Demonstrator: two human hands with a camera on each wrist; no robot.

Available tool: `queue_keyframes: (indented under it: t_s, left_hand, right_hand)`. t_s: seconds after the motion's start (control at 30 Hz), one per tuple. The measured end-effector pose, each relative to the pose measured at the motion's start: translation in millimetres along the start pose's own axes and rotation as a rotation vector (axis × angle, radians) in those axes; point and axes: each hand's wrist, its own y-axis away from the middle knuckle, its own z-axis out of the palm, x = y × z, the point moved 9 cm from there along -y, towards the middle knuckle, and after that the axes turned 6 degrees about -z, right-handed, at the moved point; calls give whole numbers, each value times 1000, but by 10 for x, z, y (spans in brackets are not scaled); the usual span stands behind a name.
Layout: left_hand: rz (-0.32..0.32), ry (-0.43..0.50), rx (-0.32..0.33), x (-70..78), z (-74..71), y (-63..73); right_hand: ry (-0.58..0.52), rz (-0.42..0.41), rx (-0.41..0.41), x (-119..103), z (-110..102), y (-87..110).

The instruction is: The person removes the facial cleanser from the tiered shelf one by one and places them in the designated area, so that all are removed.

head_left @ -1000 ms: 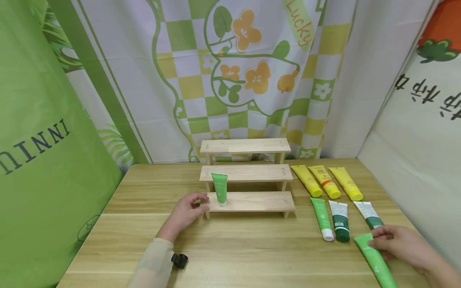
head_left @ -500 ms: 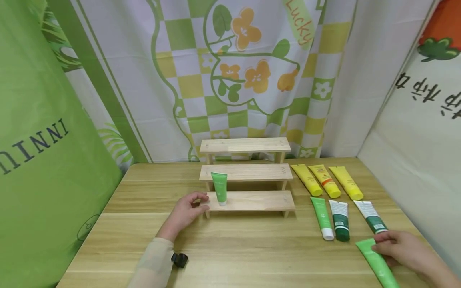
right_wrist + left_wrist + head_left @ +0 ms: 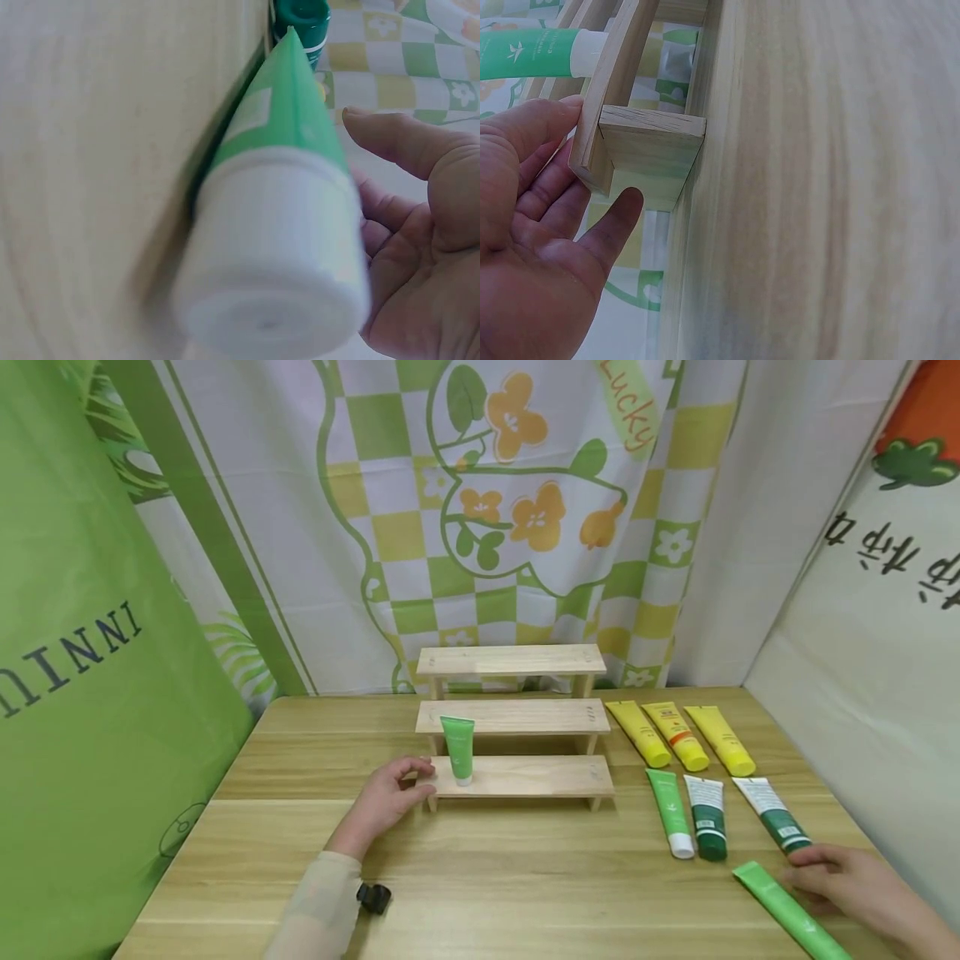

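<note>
At the left end of a three-tier wooden display stand [image 3: 536, 777], my left hand [image 3: 386, 797] grips the lowest board, thumb on one face and fingers behind. A small green tube [image 3: 460, 750] stands upright on that board, white cap down. My right hand [image 3: 847, 885] is beside a larger green tube [image 3: 791, 914] lying on the table. In the right wrist view its white cap [image 3: 274, 255] faces the camera, and the thumb [image 3: 390, 135] stands apart from the tube. Just beyond the fingertips lies a white and dark green tube [image 3: 772, 814].
Several yellow tubes [image 3: 678, 737] lie in a row right of the stand. In front of them are another green tube [image 3: 670, 812] and a second white and dark green tube [image 3: 707, 818]. A patterned curtain [image 3: 517, 527] hangs behind the wooden table [image 3: 525, 877].
My right hand has let go of the larger green tube and shifted slightly right. That tube now lies at more of a slant. The left hand has stayed at the stand.
</note>
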Motion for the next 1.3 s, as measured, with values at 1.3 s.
queue_keyframes:
  t_s: [1.3]
  left_hand:
    - [4, -19, 10, 8, -8, 13]
  right_hand:
    - [-330, -603, 84, -2502, 591, -404]
